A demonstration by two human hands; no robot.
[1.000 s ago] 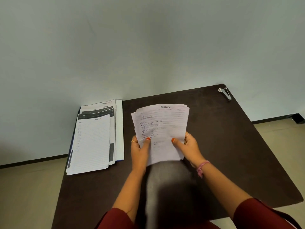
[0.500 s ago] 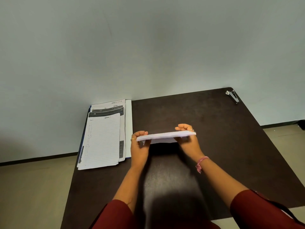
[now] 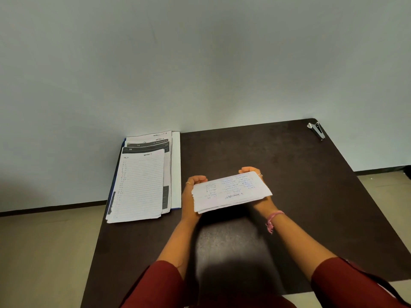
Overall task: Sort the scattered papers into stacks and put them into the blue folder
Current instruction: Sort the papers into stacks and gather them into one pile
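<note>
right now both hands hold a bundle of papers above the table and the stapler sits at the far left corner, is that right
Not quite. The head view shows the stapler at the table's far right corner. Both the left hand and right hand do hold the bundle of papers.

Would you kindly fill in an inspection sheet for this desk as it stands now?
Surface: dark table against a pale wall.
Job's things: bundle of handwritten papers held above the table; sorted stack lying on the blue folder at the table's far left.
Clutter: metal stapler at the far right corner.
Grippers: left hand and right hand each grip one end of the bundle.
Cables: nothing seen.
Surroundings: beige floor, dark skirting.
</note>
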